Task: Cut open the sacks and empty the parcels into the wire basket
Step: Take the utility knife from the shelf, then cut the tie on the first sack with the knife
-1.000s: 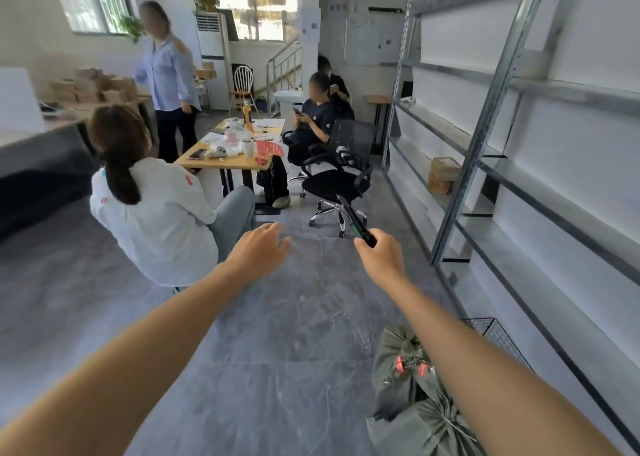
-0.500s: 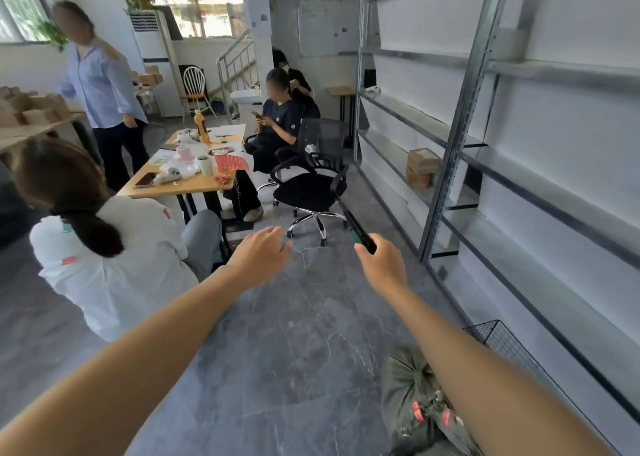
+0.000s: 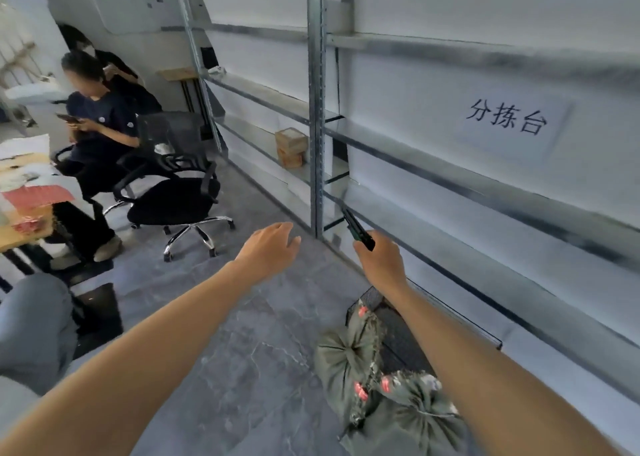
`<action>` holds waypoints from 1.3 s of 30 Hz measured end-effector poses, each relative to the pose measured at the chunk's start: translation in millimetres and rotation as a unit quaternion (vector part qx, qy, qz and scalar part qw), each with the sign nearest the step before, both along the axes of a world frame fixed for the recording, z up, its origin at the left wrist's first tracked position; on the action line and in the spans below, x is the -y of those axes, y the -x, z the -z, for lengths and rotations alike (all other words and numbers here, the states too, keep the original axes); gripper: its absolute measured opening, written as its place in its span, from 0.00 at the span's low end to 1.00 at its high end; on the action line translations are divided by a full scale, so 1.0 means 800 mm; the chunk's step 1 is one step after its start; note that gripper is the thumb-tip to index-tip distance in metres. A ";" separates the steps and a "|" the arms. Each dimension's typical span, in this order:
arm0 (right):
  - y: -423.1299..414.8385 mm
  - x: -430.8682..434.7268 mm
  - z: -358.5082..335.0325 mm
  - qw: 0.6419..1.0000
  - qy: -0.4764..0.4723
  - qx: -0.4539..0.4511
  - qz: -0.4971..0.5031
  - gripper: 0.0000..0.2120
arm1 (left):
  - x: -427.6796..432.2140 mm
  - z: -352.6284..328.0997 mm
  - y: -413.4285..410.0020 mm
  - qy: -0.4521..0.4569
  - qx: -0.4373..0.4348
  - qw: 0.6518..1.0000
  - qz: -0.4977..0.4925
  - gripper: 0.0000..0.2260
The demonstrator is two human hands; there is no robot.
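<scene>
Several grey-green sacks (image 3: 349, 358), tied at the neck with red tags, lie on the grey floor at the lower right. Behind them stands the black wire basket (image 3: 460, 317), partly hidden by my right forearm. My right hand (image 3: 381, 261) is held out above the floor and grips a dark cutter (image 3: 356, 229) that points up and away. My left hand (image 3: 270, 248) hovers beside it, fingers relaxed, holding nothing. Both hands are well above and beyond the sacks.
A metal shelf rack (image 3: 316, 109) runs along the right wall, with small cardboard boxes (image 3: 291, 146) on a low shelf. A black office chair (image 3: 173, 185) and a seated person (image 3: 93, 123) are at the left, beside a wooden table (image 3: 20, 227).
The view has swung to the right, so the rack now fills the frame and the people slid left. The sacks and basket show more fully. Both hands keep their pose.
</scene>
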State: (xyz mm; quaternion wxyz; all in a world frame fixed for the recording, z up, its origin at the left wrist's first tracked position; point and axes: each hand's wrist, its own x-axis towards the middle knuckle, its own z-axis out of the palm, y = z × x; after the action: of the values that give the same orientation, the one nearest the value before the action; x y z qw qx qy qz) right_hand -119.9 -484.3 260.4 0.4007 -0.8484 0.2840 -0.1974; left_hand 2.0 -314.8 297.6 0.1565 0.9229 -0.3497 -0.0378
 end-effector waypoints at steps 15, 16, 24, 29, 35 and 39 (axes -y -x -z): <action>0.105 0.011 0.092 0.946 -0.060 -0.068 0.312 0.10 | 0.138 0.101 0.013 -0.060 -0.074 0.951 0.294 0.21; 0.117 0.007 0.101 0.939 -0.072 -0.065 0.330 0.10 | 0.142 0.115 0.020 -0.066 -0.079 0.944 0.313 0.20; 0.210 -0.002 0.192 0.896 -0.134 -0.077 0.417 0.09 | 0.161 0.216 0.105 -0.134 -0.110 0.907 0.384 0.22; 0.260 0.004 0.256 0.883 -0.173 -0.074 0.431 0.07 | 0.173 0.289 0.161 -0.171 -0.133 0.898 0.384 0.21; 0.295 0.009 0.346 0.874 -0.193 -0.070 0.441 0.07 | 0.167 0.394 0.213 -0.195 -0.189 0.887 0.374 0.11; 0.298 0.017 0.414 0.866 -0.230 -0.058 0.441 0.07 | 0.173 0.467 0.227 -0.221 -0.227 0.884 0.344 0.13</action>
State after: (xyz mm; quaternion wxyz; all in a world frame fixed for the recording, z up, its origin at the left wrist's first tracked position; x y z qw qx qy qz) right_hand -358.2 -498.3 -71.1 0.4384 -0.5286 0.6884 -0.2333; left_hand -179.3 -453.1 -75.9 0.0008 0.7212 -0.5829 -0.3743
